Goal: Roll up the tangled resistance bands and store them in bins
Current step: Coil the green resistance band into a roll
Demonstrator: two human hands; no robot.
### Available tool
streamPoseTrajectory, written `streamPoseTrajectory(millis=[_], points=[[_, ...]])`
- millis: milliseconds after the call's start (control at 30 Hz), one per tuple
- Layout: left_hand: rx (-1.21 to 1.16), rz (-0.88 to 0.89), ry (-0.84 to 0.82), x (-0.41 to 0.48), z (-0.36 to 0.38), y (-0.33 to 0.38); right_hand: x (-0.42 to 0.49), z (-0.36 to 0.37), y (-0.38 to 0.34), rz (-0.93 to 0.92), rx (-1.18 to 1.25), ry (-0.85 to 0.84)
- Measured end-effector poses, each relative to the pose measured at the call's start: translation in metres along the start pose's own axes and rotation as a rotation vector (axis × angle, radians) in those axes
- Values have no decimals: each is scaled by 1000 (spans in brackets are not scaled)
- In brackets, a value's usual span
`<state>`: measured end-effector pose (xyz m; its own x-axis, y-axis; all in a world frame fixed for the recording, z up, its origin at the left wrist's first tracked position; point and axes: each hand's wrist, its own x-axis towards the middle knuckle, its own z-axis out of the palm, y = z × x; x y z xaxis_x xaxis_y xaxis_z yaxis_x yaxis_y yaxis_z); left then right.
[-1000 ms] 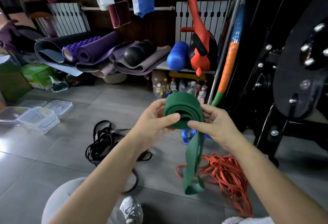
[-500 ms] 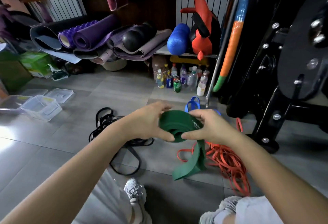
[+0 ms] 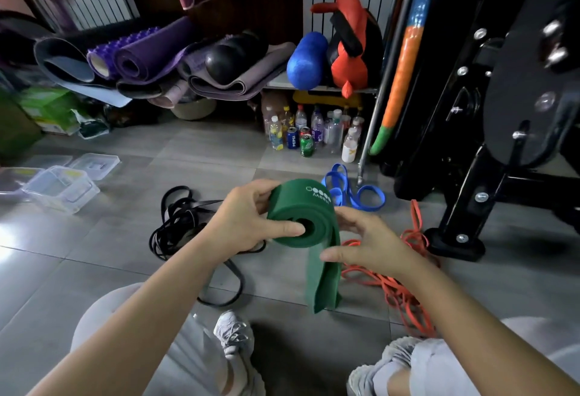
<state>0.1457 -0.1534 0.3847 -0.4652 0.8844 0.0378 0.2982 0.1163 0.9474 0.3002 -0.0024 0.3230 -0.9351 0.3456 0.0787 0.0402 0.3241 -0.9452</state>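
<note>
The grey tiled floor fills the view, with a black gym machine frame standing at the right. Rolled yoga mats lie stacked at the back. An orange band tangle lies on the floor beside the machine's foot, and a black band tangle lies to the left.

Between them, held above the floor, is the green resistance band, mostly wound into a roll with a loose tail hanging down. The left hand has its grip clamped on the roll, thumb at the core. The right hand has its grip closed on the tail just below the roll.

Clear plastic bins sit far left. A blue band lies just behind the roll.
</note>
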Motion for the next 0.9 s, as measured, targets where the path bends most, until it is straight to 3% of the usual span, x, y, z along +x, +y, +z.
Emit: streamPoseTrajectory(millis=[233, 333, 500, 633, 800, 900], points=[[-545, -43, 56, 4, 14, -3, 17, 3, -17, -107, 286, 170], [-594, -137, 33, 2, 20, -7, 18, 0, -21, -79, 292, 195], [334, 30, -80, 2, 4, 16, 12, -1, -24, -6, 23, 82], [914, -38, -285, 0, 4, 37, 5, 8, -28, 10, -182, 19], [1241, -17, -414, -6, 12, 35, -4, 19, -33, 5, -467, -40], [1170, 51, -375, -6, 16, 24, -9, 20, -26, 19, -422, -19]])
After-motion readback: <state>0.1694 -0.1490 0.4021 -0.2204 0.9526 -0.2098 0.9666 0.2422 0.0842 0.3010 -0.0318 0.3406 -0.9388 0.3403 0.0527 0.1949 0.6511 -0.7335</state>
